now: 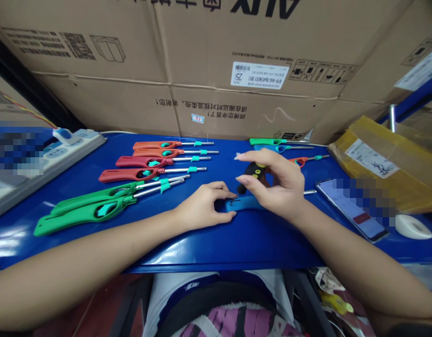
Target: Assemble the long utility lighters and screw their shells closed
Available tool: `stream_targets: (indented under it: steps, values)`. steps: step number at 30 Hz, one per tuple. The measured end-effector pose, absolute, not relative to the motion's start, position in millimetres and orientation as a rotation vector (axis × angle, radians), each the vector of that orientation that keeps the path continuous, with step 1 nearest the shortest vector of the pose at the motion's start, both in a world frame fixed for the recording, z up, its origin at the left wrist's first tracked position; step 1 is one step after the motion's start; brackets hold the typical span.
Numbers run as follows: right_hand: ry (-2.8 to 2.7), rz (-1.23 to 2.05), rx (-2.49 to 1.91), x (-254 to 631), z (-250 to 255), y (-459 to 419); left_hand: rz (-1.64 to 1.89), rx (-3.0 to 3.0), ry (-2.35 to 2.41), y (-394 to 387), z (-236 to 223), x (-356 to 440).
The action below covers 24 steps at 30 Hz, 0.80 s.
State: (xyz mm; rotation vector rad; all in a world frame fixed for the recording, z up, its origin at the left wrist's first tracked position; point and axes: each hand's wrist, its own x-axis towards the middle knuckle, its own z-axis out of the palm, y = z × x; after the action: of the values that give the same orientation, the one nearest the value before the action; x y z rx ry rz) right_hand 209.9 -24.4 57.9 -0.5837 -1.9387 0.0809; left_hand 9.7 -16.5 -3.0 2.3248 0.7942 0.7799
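Note:
A blue long-nosed lighter (250, 203) lies flat on the blue table near its front edge. The fingers of my left hand (206, 206) close around its handle end. My right hand (281, 187) grips a small screwdriver (253, 173) with a black and yellow handle. Its tip points down at the lighter's handle, close to my left fingertips. The exact contact is too small to make out. Much of the lighter's middle is hidden by my right hand, while its metal tube (310, 192) shows beyond.
Red and orange lighters (140, 161) and green ones (84, 217) lie at left. More lighters (268, 141) lie at the back right. A phone (352, 210), a white oval object (413, 226) and a yellow package (380, 164) are right. A power strip (85, 140) borders the left; a cardboard box (208, 70) stands behind.

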Motion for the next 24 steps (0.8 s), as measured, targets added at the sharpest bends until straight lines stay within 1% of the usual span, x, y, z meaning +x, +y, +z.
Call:
stream_targets:
  steps: [2, 5, 7, 11, 13, 19, 21, 24]
  values:
    - [-1.961, 0.053, -0.578, 210, 58, -26, 0.784, 2.323, 0.791, -16, -3, 10]
    - [-1.999, 0.217, -0.608, 211, 57, -29, 0.764, 2.31, 0.796, -17, -2, 10]
    - [-2.022, 0.254, -0.614, 212, 56, -29, 0.764, 2.312, 0.797, -17, -2, 10]
    - [-1.986, 0.069, -0.577, 211, 56, -26, 0.779, 2.321, 0.792, -16, -4, 10]
    - [-1.979, 0.042, -0.553, 212, 54, -26, 0.784, 2.321, 0.788, -16, -4, 10]
    - [-1.976, 0.389, -0.555, 210, 46, -27, 0.768, 2.308, 0.797, -17, -2, 10]
    - [-1.972, 0.337, -0.539, 210, 47, -26, 0.764, 2.297, 0.795, -17, -2, 10]
    - [-1.985, 0.151, -0.552, 210, 50, -26, 0.754, 2.294, 0.788, -16, -4, 10]
